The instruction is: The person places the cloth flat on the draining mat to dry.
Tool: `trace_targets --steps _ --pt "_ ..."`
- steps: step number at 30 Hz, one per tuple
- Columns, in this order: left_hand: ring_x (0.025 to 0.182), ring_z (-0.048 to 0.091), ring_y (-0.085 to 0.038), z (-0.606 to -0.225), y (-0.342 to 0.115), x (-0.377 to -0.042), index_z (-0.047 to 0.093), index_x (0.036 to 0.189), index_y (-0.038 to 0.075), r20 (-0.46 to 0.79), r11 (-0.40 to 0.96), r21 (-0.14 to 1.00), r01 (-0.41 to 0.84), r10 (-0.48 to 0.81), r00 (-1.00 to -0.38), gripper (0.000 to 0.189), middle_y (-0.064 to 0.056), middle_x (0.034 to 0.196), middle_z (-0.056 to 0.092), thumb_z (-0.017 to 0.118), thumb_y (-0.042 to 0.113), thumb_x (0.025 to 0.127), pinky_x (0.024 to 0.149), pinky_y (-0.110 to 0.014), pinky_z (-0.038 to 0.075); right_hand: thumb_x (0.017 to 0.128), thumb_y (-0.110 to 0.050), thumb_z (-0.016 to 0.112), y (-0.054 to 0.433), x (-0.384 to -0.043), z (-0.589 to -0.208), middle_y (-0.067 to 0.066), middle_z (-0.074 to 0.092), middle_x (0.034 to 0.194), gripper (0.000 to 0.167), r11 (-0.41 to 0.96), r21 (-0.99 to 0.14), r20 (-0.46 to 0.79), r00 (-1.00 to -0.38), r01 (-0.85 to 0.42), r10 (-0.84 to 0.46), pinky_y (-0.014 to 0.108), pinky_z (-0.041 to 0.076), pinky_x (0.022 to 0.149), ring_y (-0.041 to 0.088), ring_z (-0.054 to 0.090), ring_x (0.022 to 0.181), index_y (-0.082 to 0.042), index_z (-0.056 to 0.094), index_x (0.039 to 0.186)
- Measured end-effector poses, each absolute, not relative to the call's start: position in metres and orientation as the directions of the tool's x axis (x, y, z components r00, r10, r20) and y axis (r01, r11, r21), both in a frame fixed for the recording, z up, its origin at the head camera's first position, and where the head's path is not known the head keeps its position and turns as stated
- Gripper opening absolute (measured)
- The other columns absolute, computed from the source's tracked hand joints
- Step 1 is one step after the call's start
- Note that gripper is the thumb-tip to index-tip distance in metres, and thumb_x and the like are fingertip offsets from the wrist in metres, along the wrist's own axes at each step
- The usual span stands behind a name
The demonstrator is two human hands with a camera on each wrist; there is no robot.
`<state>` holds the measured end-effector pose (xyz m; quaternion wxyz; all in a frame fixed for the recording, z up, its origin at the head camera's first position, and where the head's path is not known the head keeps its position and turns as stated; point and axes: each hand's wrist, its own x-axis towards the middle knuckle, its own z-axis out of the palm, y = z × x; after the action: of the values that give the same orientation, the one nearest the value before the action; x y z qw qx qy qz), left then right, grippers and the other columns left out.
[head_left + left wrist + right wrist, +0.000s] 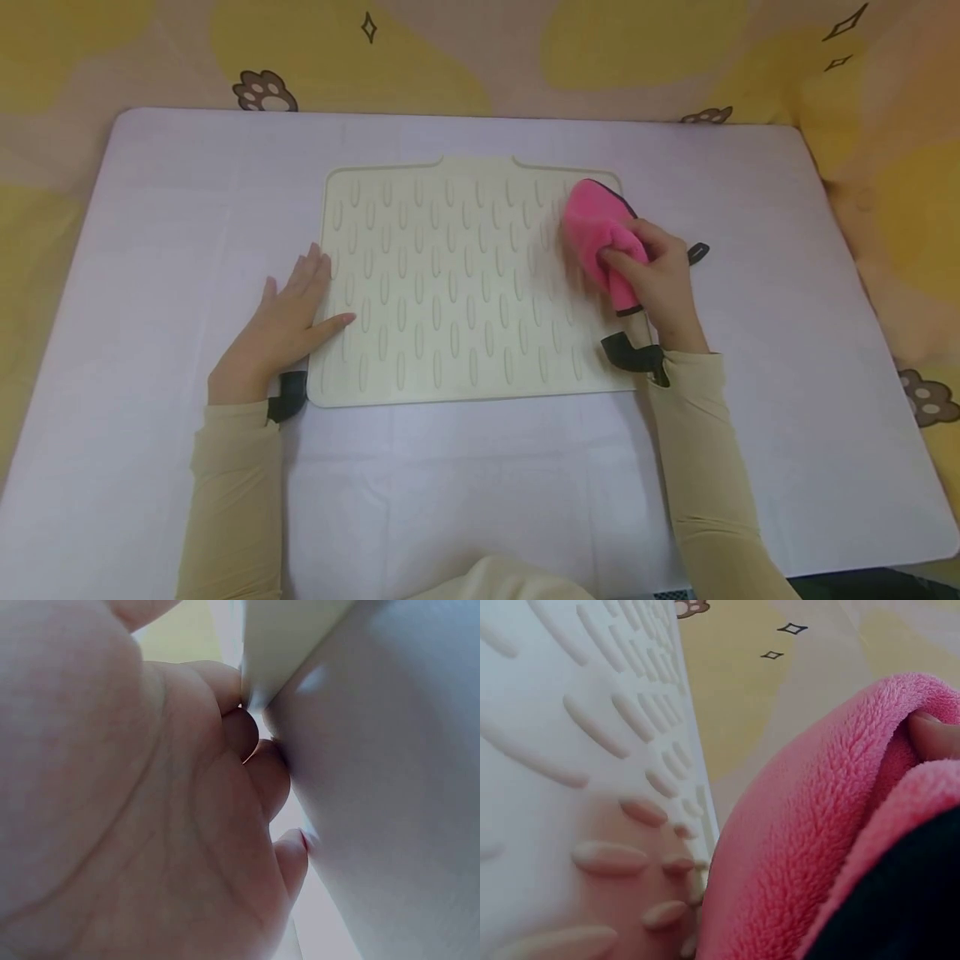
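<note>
Where pink cloth (591,215) bunches, mat (442,287) partly hidden

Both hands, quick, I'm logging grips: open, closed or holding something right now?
Left hand: open, at the left edge of the pale mat.
Right hand: closed, holding the pink cloth.

The left sleeve (236,500) and right sleeve (712,467) are looking plain beige, creasing lightly along their length. Black, bent wrist mounts (632,354) are jutting from both cuffs (693,365); cream clothing (502,581) is showing nearest.
</note>
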<state>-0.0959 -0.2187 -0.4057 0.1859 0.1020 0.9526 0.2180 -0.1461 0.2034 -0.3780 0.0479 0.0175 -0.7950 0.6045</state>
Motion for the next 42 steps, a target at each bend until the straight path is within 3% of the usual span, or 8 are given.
trace_targets --steps 6,19,42 --pt "0.141 -0.015 -0.029 -0.408 -0.219 -0.096 -0.006 0.148 0.000 -0.317 0.889 0.445 0.109 0.271 -0.909 0.087 -0.009 0.153 -0.021 0.046 0.047 0.096 0.108 -0.057 -0.011 0.079 -0.003 0.072 0.196 -0.145 -0.380 -0.004 0.061 0.087 0.019 0.266 -0.959 0.103 -0.995 -0.103 -0.012 0.022 0.042 0.066 0.015 0.049 0.085 -0.014 0.072 0.094" --pt "0.141 -0.014 -0.030 -0.407 -0.220 -0.095 -0.006 0.148 0.000 -0.311 0.888 0.444 0.122 0.281 -0.908 0.086 -0.010 0.154 -0.020 0.045 0.046 0.097 0.107 -0.058 -0.011 0.079 -0.002 0.073 0.182 -0.143 -0.386 -0.008 0.063 0.088 0.024 0.285 -0.944 0.148 -0.986 -0.164 -0.077 0.022 0.043 0.071 0.013 0.052 0.085 0.004 0.067 0.101" --pt "0.141 -0.014 -0.030 -0.406 -0.220 -0.096 -0.006 0.148 -0.001 -0.317 0.888 0.443 0.122 0.283 -0.905 0.086 -0.009 0.153 -0.021 0.044 0.046 0.097 0.107 -0.058 -0.011 0.078 -0.002 0.073 0.154 -0.136 -0.401 -0.005 0.062 0.086 0.021 0.261 -0.957 0.088 -0.981 -0.131 -0.172 0.024 0.042 0.071 0.016 0.051 0.084 0.002 0.067 0.098"
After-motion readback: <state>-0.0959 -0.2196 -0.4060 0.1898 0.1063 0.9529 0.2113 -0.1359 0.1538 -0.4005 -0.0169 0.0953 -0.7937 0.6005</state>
